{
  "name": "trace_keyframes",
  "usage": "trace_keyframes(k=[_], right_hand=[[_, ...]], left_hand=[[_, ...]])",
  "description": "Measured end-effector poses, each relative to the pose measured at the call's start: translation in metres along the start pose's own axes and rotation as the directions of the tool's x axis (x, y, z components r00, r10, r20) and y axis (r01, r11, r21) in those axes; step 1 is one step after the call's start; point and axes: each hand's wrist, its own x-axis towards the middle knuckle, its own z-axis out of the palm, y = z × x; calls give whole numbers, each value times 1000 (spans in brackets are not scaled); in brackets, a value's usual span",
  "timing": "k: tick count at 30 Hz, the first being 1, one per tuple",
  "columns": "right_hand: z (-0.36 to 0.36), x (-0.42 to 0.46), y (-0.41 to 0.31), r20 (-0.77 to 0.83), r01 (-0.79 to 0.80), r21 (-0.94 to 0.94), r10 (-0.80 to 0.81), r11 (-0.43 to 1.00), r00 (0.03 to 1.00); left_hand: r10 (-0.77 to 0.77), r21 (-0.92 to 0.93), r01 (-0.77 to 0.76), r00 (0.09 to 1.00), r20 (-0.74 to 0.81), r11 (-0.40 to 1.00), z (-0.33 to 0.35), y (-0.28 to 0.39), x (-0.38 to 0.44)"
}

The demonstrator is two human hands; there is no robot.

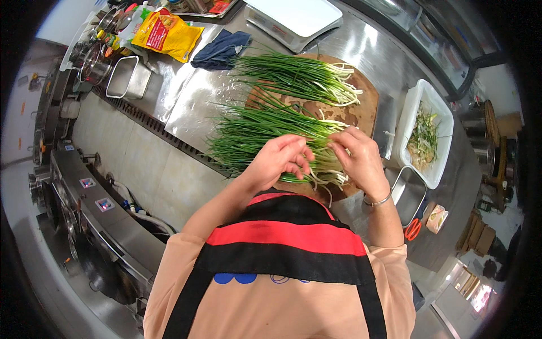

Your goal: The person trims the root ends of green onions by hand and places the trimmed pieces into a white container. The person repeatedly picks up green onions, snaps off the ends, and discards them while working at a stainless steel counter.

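Two bunches of long green chives with pale stem ends lie on a round wooden chopping board (364,93). The far bunch (296,74) rests apart from both hands. Over the near bunch (258,131), my left hand (283,159) is held with its fingers loosely curled; whether a stalk is between thumb and forefinger is hard to see. My right hand (358,156) pinches at a thin pale stem with thumb and forefinger, above the white ends. Several loose stems hang towards the board's near edge.
Right of the board are a cleaver (384,131), a white plastic tub (446,127) with chive trimmings, a steel container (408,197) and orange-handled scissors (413,229). Beyond are a scale (296,19) and a dark blue cloth (222,48). A steel pan (129,78) and yellow packet (167,34) stand left.
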Motion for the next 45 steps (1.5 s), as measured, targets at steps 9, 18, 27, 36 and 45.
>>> trace_keyframes(k=[9,18,27,36,45], right_hand=[[-15,31,36,61,-4,-177,15,984,998],[49,62,139,53,-115,-449,154,886,987],[-14,63,73,257,-143,-2,139,990,956],[-35,31,0,440,-332,518,87,788,894],[-19,17,8,530,-499,639,136,585,837]], left_hand=[[517,837,-510,780,352,198,0,13,1],[461,888,-453,807,369,83,-2,2,8],[527,677,-446,844,100,585,-2,10,10],[93,-365,-59,993,76,929,-3,19,14],[186,-238,-210,975,-120,948,-5,16,8]])
